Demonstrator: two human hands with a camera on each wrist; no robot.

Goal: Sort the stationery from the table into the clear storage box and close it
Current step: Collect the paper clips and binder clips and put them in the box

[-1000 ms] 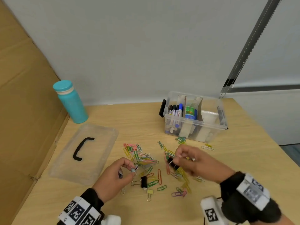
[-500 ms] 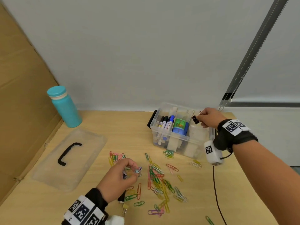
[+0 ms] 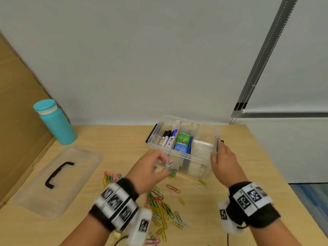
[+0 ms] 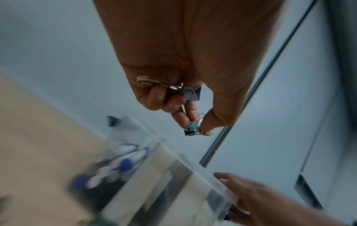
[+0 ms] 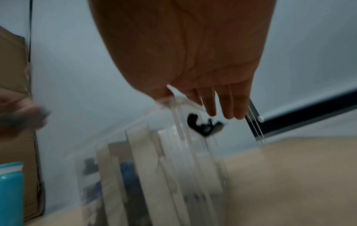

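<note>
The clear storage box (image 3: 197,158) stands open at mid-table with markers (image 3: 167,138) and other items in its compartments. My left hand (image 3: 165,164) hovers just in front of the box's near wall. It pinches a small binder clip (image 4: 190,130) between thumb and forefinger and holds a second binder clip (image 4: 191,94) under the curled fingers. My right hand (image 3: 219,150) is at the box's right end with straight fingers (image 5: 226,107) beside the black latch (image 5: 203,126), holding nothing. Coloured paper clips (image 3: 159,203) lie scattered in front of the box.
The box's clear lid (image 3: 58,180) with a black handle lies flat at the left. A teal bottle (image 3: 56,125) stands behind it by a cardboard panel (image 3: 17,121). A yellow binder clip (image 3: 116,234) lies near my left wrist. The table's right edge is close to the box.
My left hand rose from the paper clips toward the box, still holding its clips. My right hand drew back from over the box to its right end, and the black binder clip has left it.
</note>
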